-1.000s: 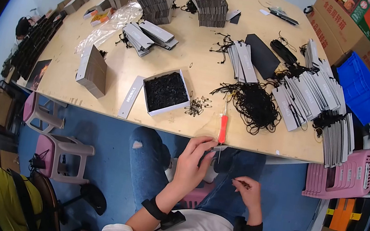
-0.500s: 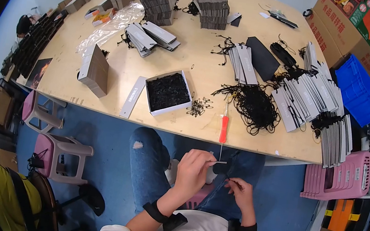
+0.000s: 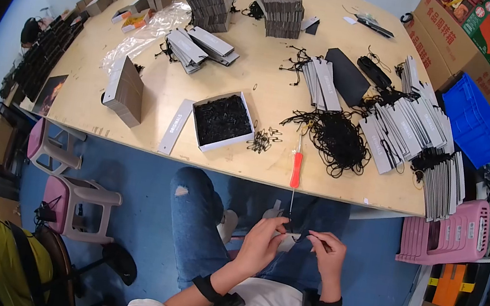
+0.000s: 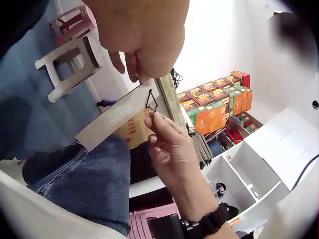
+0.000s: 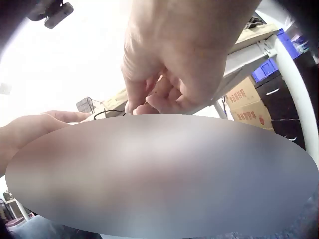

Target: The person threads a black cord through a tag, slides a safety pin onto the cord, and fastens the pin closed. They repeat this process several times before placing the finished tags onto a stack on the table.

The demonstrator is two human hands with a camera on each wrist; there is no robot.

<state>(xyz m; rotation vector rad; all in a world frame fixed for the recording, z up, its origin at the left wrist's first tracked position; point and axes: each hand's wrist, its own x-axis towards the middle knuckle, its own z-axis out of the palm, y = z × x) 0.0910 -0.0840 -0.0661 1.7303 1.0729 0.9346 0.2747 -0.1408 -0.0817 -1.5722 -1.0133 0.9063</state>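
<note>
My left hand (image 3: 263,243) pinches one end of a pale grey hang tag (image 4: 110,121) lettered ORIGINALS, held over the lap. A thin black cord (image 4: 151,99) runs from that end of the tag. The thumb and finger of my right hand (image 3: 329,252) pinch the cord, close beside the left fingertips. Just beyond the hands, a red-handled tool (image 3: 296,169) lies at the table edge, its thin metal shaft sticking out toward the lap. In the right wrist view, a blurred oval hides what lies below my right hand (image 5: 174,64).
On the table (image 3: 235,180) stand a white box (image 3: 223,122) of small black pieces, loose pins (image 3: 266,139), a heap of black cords (image 3: 339,142) and corded tags (image 3: 408,129). A block of tags (image 3: 125,92) stands left. A blue crate (image 3: 474,119) is at right.
My left hand has drawn back from the table edge toward the body, bringing the tag. The right hand has risen to meet it and now pinches the cord. The red-handled tool has stayed put.
</note>
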